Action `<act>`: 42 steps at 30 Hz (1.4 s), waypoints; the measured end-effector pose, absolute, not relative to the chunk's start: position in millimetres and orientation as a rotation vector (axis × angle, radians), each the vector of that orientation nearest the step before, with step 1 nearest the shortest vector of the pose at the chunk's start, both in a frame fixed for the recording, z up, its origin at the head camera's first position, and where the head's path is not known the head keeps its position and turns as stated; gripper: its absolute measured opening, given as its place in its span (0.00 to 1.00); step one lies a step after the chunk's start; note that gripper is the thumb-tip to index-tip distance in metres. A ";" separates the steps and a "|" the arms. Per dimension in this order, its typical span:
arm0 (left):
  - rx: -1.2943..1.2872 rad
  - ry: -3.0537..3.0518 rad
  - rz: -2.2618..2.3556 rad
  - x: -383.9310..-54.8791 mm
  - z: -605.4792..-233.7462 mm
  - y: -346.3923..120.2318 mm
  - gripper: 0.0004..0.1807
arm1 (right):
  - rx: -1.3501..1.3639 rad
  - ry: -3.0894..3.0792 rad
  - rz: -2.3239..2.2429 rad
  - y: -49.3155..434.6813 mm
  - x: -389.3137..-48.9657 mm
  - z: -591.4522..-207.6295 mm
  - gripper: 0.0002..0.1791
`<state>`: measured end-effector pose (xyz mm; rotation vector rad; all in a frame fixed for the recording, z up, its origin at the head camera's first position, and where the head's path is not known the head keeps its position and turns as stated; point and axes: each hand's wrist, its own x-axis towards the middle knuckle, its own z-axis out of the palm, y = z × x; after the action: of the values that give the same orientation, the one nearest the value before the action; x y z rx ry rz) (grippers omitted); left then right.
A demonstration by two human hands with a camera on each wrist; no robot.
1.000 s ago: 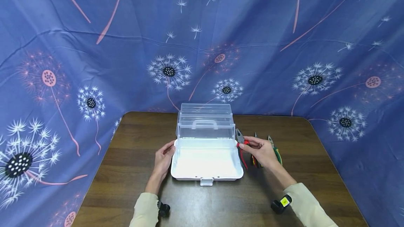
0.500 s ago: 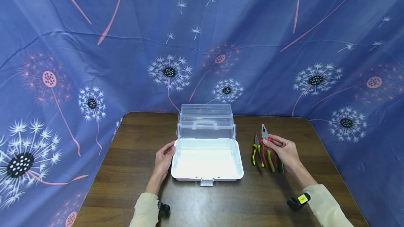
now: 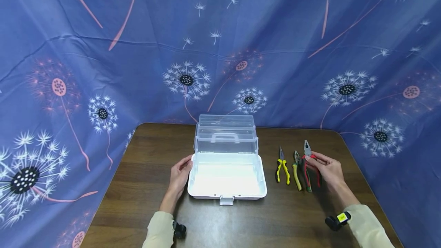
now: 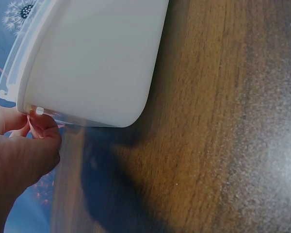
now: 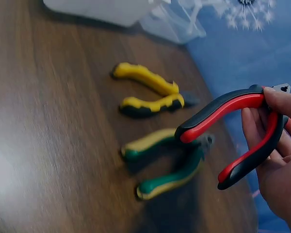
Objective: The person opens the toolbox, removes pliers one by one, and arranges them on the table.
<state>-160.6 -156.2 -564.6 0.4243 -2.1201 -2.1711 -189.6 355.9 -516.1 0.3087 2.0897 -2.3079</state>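
My right hand pinches red-and-black combination pliers near the pivot, thumb on one side and fingers on the other. Their handles spread toward me, above the table in the right wrist view. Beneath and to the left of them, green-and-yellow pliers lie on the table, partly overlapped by the held pair. Farther left lie yellow-and-black long-nose pliers with handles apart. My left hand grips the left rim of a white plastic toolbox, whose clear lid stands raised at the back.
A brown wooden table carries everything, with the toolbox's front latch hanging toward me. A blue dandelion-print cloth hangs behind the table and along its sides. Each wrist wears a small black camera.
My right hand has carried the red-and-black pliers rightward from beside the toolbox, past the other two pairs, which now show more fully. My left hand stays at the toolbox rim.
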 end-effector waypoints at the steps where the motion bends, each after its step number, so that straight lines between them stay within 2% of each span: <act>1: 0.421 -2.119 -2.172 -160.5 -564.7 -156.0 0.19 | 0.323 2.080 -2.315 359.9 -190.1 -518.1 0.16; 10: 0.397 -2.105 -2.162 -161.1 -568.0 -155.8 0.18 | 0.442 2.085 -2.321 388.7 -193.0 -534.2 0.13; 20: 0.398 -2.131 -2.140 -161.8 -569.0 -156.1 0.18 | 0.604 2.178 -2.147 403.5 -189.7 -556.4 0.15; 24: 0.407 -2.134 -2.140 -161.6 -568.1 -156.0 0.18 | 0.631 2.220 -2.096 405.2 -192.6 -568.0 0.12; 25: 0.411 -2.133 -2.139 -161.5 -568.0 -156.1 0.18 | 0.636 2.251 -2.059 404.8 -193.7 -570.2 0.13; 30: 0.419 -2.133 -2.133 -161.7 -568.6 -156.6 0.18 | 0.644 2.522 -1.671 404.4 -196.7 -572.2 0.35; 36: 0.415 -2.124 -2.137 -161.3 -568.9 -156.5 0.18 | 0.581 2.799 -1.218 404.1 -196.0 -570.6 0.32; 42: 0.433 -2.125 -2.126 -160.8 -567.6 -156.7 0.18 | 0.378 2.884 -1.035 401.0 -192.5 -570.2 0.31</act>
<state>-160.8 -156.7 -567.6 0.4334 -2.1249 -2.1262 -192.5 401.0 -570.2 0.3783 2.8844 -1.0353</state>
